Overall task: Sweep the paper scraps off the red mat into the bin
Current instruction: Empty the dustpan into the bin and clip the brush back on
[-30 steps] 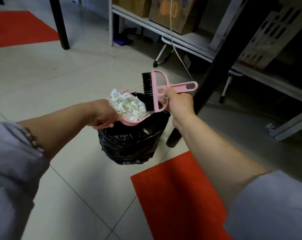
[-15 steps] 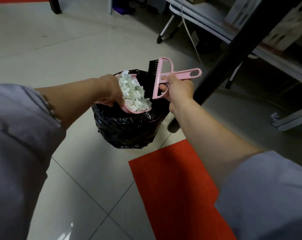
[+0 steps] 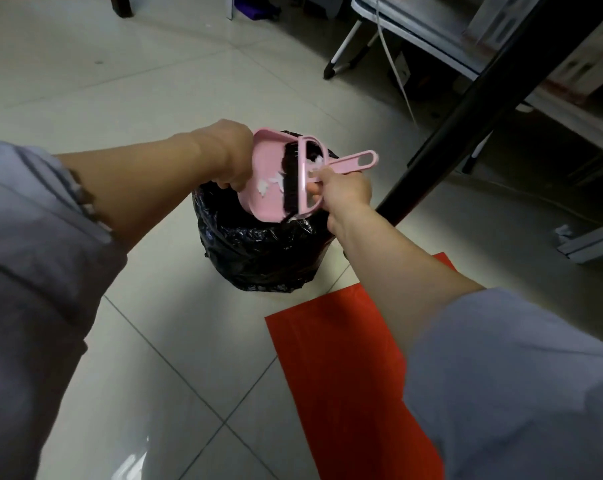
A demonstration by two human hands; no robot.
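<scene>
Near the centre of the frame, the left hand (image 3: 229, 155) gripped the pink dustpan (image 3: 269, 174) at its upper left end and held it tipped over the bin (image 3: 258, 251), a round container lined with a black plastic bag standing on the pale tiled floor (image 3: 154, 81). The right hand (image 3: 343, 192) curled round the handle of the pink brush (image 3: 305, 174), whose black bristles lay against the inside of the pan. A few white paper scraps (image 3: 267, 183) clung to the pan just left of the bristles, and some more showed through the brush frame towards the bin's mouth. The red mat (image 3: 345, 368) lay on the floor in the lower middle of the frame, just right of and below the bin; the part in view showed plain red, partly covered by the right forearm and its grey sleeve (image 3: 521, 386). A black table leg (image 3: 473, 109) ran diagonally from the upper right down to a spot beside the bin. A white shelf (image 3: 431, 32) crossed the upper right corner.
</scene>
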